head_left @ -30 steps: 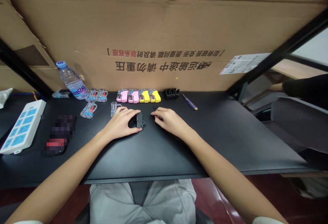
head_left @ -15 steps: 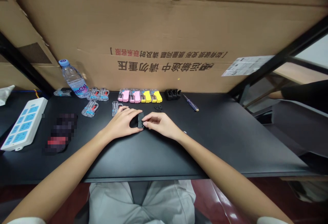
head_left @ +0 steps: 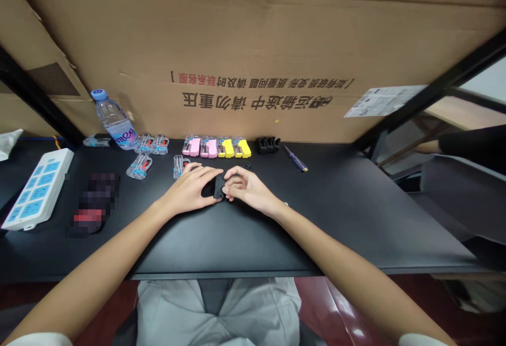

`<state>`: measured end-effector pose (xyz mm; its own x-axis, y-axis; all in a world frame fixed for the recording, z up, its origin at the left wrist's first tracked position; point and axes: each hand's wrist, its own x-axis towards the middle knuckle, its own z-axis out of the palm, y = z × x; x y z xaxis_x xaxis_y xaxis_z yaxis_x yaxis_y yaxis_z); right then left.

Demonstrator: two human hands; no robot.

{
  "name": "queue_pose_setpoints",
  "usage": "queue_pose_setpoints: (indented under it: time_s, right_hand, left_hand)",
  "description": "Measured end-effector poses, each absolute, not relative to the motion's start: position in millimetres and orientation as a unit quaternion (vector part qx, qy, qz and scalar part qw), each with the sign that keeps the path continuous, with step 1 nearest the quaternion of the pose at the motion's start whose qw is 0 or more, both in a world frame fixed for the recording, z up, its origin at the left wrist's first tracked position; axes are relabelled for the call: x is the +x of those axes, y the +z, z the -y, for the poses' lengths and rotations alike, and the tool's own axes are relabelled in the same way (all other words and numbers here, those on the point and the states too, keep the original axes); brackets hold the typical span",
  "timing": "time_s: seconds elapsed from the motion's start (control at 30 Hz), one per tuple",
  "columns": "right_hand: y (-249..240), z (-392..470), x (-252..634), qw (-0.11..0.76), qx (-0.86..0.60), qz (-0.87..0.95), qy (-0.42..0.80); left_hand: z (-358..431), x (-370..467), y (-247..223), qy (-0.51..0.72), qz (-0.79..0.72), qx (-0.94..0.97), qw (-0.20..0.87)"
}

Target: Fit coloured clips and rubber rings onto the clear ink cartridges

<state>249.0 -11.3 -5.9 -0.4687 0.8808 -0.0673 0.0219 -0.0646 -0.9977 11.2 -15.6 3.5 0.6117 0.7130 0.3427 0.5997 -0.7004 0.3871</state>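
A small black plastic casing piece (head_left: 219, 186) stands between my two hands over the dark tabletop. My left hand (head_left: 194, 186) grips it from the left, thumb at the near end and fingers at the far end. From the other side my right hand (head_left: 245, 188) is closed, its thumb and fingertips against the piece; whether a smaller part is pinched there I cannot tell. Just beyond the right hand lie small black parts (head_left: 246, 166), partly covered by its fingers. A clear plastic toy-like casing (head_left: 181, 166) sits beyond my left hand, partly hidden.
Pink casings (head_left: 208, 148) and yellow casings (head_left: 234, 149) line the back beside black pieces (head_left: 268, 145). A screwdriver (head_left: 295, 159) lies to the right. Leftward are clear casings (head_left: 139, 166), a water bottle (head_left: 114, 120) and a power strip (head_left: 37, 190). A cardboard box (head_left: 253, 45) walls off the back.
The black casing piece has turned slightly, showing more of its broad side. My right hand's fingers have curled in and moved slightly, now covering more of the small black parts.
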Motion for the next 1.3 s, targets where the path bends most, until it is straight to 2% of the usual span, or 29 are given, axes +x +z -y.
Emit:
queue_pose_setpoints:
  time_s: [0.17, 0.37, 0.43, 0.5, 0.63, 0.73, 0.87, 0.97, 1.13, 1.3]
  right_hand:
    - [-5.8, 10.3, 252.6, 0.347, -0.378, 0.633, 0.58]
    - [-6.8, 9.0, 262.3, 0.385, -0.359, 0.756, 0.389]
    - [-7.2, 8.8, 262.2, 0.397, -0.358, 0.736, 0.416]
    - [-6.0, 9.4, 260.0, 0.401, -0.363, 0.669, 0.509]
    - [2.4, 14.3, 254.0, 0.341, -0.316, 0.531, 0.708]
    - [8.3, 19.2, 251.3, 0.303, -0.274, 0.488, 0.771]
    - [7.8, 19.6, 250.3, 0.333, -0.289, 0.463, 0.769]
    - [6.7, 15.8, 251.5, 0.378, -0.333, 0.444, 0.741]
    - [14.0, 13.0, 255.4, 0.412, -0.387, 0.43, 0.704]
    - [18.7, 14.2, 255.8, 0.413, -0.399, 0.454, 0.681]
  left_hand:
    - [16.0, 11.0, 5.1, 0.241, -0.38, 0.884, 0.125]
    - [16.5, 10.2, 9.4, 0.272, -0.398, 0.866, 0.129]
    - [16.8, 10.1, 11.1, 0.279, -0.394, 0.867, 0.127]
    - [17.4, 10.3, 12.8, 0.29, -0.385, 0.867, 0.128]
    - [20.2, 12.1, 15.8, 0.305, -0.36, 0.871, 0.137]
    - [23.2, 14.6, 16.4, 0.297, -0.351, 0.876, 0.145]
    - [24.2, 14.2, 18.6, 0.271, -0.347, 0.888, 0.134]
    - [18.5, 3.7, 26.1, 0.254, -0.358, 0.894, 0.087]
    - [-2.0, -32.9, 40.8, 0.237, -0.486, 0.841, 0.02]
    - [-13.9, -59.7, 35.4, 0.161, -0.567, 0.807, 0.024]
